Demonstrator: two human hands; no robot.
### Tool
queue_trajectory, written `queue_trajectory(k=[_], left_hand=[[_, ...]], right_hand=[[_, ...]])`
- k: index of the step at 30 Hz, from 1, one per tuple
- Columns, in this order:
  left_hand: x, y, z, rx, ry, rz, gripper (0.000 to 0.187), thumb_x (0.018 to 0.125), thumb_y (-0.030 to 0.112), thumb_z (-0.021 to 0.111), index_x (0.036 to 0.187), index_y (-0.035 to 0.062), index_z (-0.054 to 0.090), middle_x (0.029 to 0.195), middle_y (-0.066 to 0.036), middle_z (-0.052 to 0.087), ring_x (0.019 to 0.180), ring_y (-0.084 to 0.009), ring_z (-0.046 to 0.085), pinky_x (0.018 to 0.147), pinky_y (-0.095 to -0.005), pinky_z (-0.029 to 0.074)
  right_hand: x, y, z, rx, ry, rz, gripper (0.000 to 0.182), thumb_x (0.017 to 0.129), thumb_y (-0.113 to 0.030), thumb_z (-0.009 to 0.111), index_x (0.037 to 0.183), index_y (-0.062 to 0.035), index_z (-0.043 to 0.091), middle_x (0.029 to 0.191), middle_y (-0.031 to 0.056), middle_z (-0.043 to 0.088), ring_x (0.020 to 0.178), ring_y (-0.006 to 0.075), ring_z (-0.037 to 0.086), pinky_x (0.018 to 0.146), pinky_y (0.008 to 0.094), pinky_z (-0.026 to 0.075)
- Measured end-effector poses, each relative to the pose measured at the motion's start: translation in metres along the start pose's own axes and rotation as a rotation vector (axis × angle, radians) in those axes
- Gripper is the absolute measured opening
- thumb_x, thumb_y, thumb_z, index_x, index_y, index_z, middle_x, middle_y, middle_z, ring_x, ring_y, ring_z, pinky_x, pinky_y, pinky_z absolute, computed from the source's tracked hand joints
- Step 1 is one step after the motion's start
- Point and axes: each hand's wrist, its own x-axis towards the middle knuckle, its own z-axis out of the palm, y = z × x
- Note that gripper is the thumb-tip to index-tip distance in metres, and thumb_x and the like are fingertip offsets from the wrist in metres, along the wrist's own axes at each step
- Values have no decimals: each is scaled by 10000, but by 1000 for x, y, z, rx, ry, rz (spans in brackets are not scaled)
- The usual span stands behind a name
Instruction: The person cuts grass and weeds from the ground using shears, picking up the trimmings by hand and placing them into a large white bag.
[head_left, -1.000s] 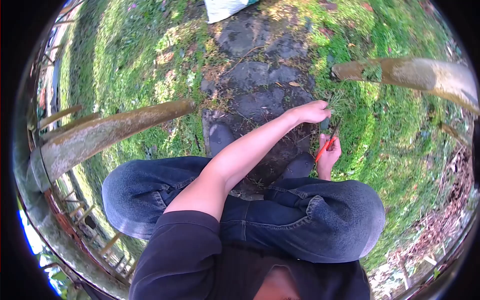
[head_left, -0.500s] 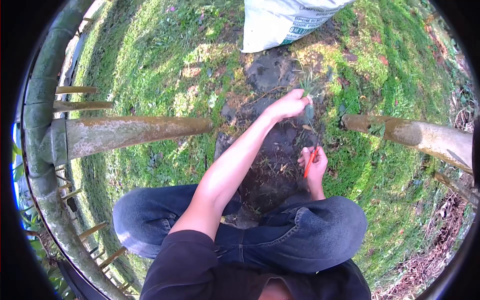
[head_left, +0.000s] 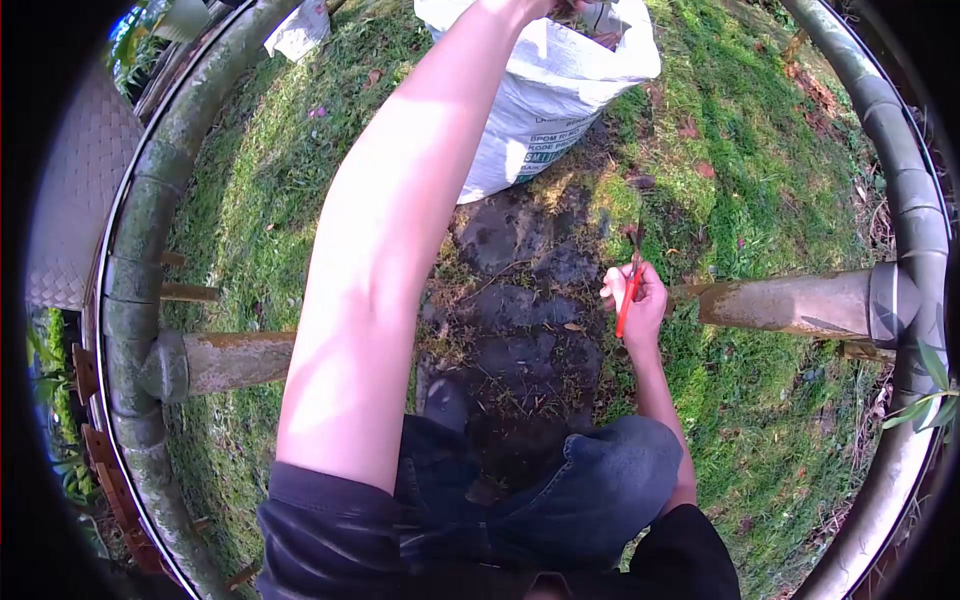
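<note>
My left arm reaches far forward, and my left hand (head_left: 540, 7) is at the top edge of the view, over the mouth of a white printed sack (head_left: 560, 95). Its fingers are mostly cut off by the frame, so I cannot tell what they hold. Dry brown plant bits show inside the sack's open top. Closer in, my right hand (head_left: 643, 305) is closed around red-handled scissors (head_left: 628, 303). Their dark blades point forward, over the grass just right of the dark stone path (head_left: 535, 300).
A wooden post (head_left: 785, 302) lies to the right, and another post (head_left: 240, 362) to the left, partly behind my left arm. Curved mossy railings (head_left: 130, 300) ring both sides. Grass borders the path. A second white bag (head_left: 298, 32) is at the far left.
My left hand has gone from the plants on the path, where it held a grassy tuft, forward to the sack. My view has tilted up. My right hand still holds the scissors.
</note>
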Motion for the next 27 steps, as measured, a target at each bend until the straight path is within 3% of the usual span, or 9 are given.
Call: queue_trajectory(k=[3,5,6,10,15,18,22,25,27], left_hand=[[21,-34,-4,364,69,-134,293,923,192,509,877,-8,718,754,-162,706,661,-272,674,610,-420,529],[68,-117,17,461,467,354,326,912,245,537,854,-10,730,744,-199,703,738,-373,696,698,-439,555],[113,-160,12,959,354,521,397,906,339,571,916,-21,740,827,-245,714,830,-423,703,790,-467,556],[18,-63,-5,798,74,76,506,877,422,622,1036,-53,701,979,-283,709,928,-400,705,870,-473,540],[-18,-53,7,900,300,276,550,853,333,634,1184,-104,586,1074,-333,670,1075,-383,664,998,-458,495],[-34,-52,5,1035,453,420,623,876,431,621,1238,-76,598,1225,-319,631,1244,-346,581,1112,-436,403],[-31,-11,-27,1096,-274,-167,885,830,759,547,1244,-15,664,1355,-193,608,1280,-314,567,1102,-420,418],[-35,0,-32,1129,-249,-117,852,840,721,570,1245,-23,658,1340,-208,613,1274,-302,573,1098,-413,424],[-39,-22,-25,960,191,169,627,774,522,754,1099,-9,687,1146,-202,680,1114,-349,626,1025,-477,440]], right_hand=[[22,-24,7,-57,-13,-46,197,916,-164,750,932,-38,599,769,4,647,654,71,639,551,218,494],[40,-51,15,-112,-10,-102,205,919,-173,750,931,-26,606,752,0,643,644,70,632,563,225,490],[51,-66,19,-113,-19,-114,226,914,-188,757,924,-13,615,762,14,655,642,78,639,581,230,493],[101,-124,50,-169,68,-225,296,884,-248,789,877,16,655,697,45,665,619,81,646,565,245,481],[199,-152,89,-325,242,-378,347,812,-342,805,873,-14,712,744,129,718,676,221,678,700,362,525],[241,-160,91,-508,269,-605,386,814,-401,798,904,-31,736,741,83,717,700,175,682,689,330,523],[254,-166,78,-544,157,-374,392,813,-414,796,911,-39,738,729,75,715,660,161,688,642,306,531],[259,-133,67,-559,208,-419,382,794,-424,788,895,-59,740,767,112,735,760,240,730,731,354,549],[260,-118,61,-534,229,-430,372,796,-418,786,891,-62,739,779,117,737,771,255,732,741,363,551]])
